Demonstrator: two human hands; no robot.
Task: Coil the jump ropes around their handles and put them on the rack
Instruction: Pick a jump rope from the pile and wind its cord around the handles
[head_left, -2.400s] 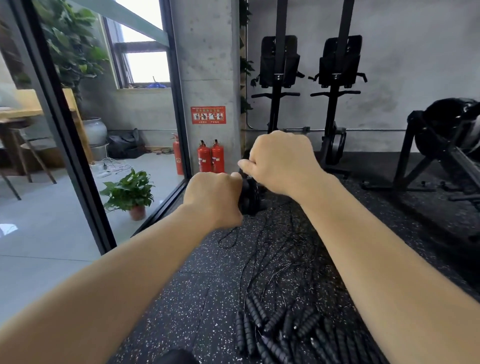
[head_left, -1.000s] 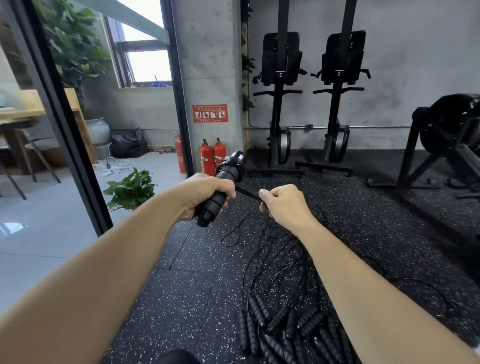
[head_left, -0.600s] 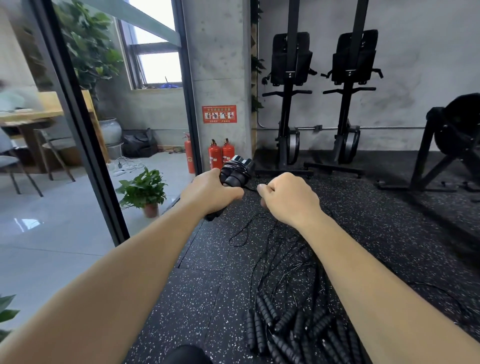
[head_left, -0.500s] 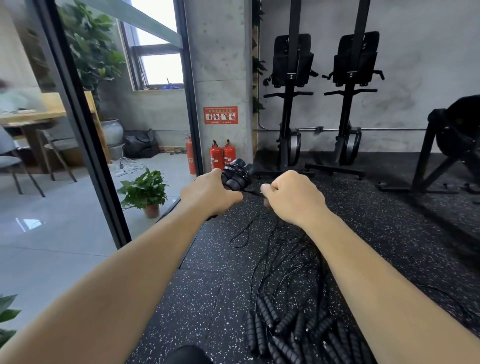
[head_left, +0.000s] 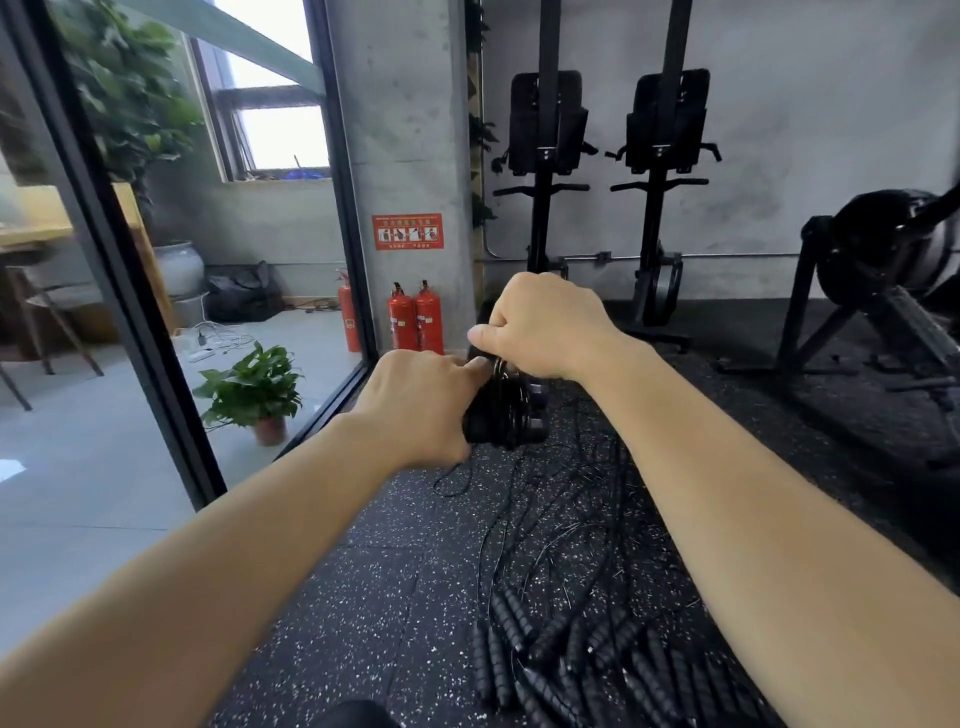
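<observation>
Your left hand (head_left: 415, 405) has its grip clamped round the black jump rope handles (head_left: 531, 427), held up in front of you with cord (head_left: 506, 382) coiled about them. Your right hand (head_left: 540, 327), just above and touching the bundle, has its grip pinched on the cord. Below, a pile of jump ropes (head_left: 571, 649) lies tangled on the speckled floor (head_left: 389, 597).

potted plant (head_left: 252, 387), red fire exts (head_left: 429, 318), wall sign (head_left: 408, 232), 2 gym machines (head_left: 544, 122)
</observation>
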